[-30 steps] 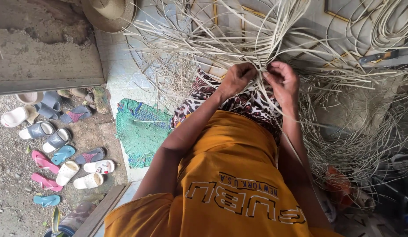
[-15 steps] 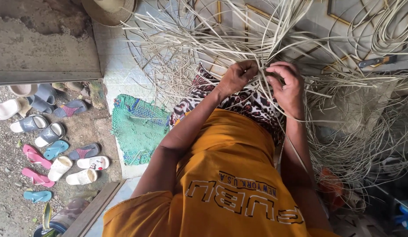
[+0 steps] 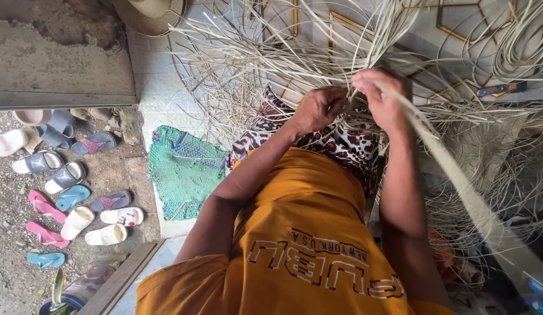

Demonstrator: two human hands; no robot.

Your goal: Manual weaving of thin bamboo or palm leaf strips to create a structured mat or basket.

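Observation:
My left hand [image 3: 319, 108] is closed on a bunch of thin pale cane strips [image 3: 265, 64] that fan out over the tiled floor ahead of me. Just right of it, almost touching, my right hand [image 3: 383, 100] grips a wide flat pale strip [image 3: 458, 186] that runs down towards the lower right, close to the camera. Both hands meet over a leopard-print cloth [image 3: 341, 146] on my lap. I wear an orange shirt [image 3: 306, 233]. The fingertips are buried among the strips.
Tangled cane strips [image 3: 505, 157] pile up on the right. A dark-handled knife [image 3: 500, 88] lies at the upper right. A green mat [image 3: 181, 172] lies to the left, several sandals [image 3: 73, 198] beyond it on gravel. A straw hat [image 3: 149, 13] sits at the top.
Both hands have stayed together at the strips with small finger movements. The wide strip in my right hand now sweeps down across the lower right of the view.

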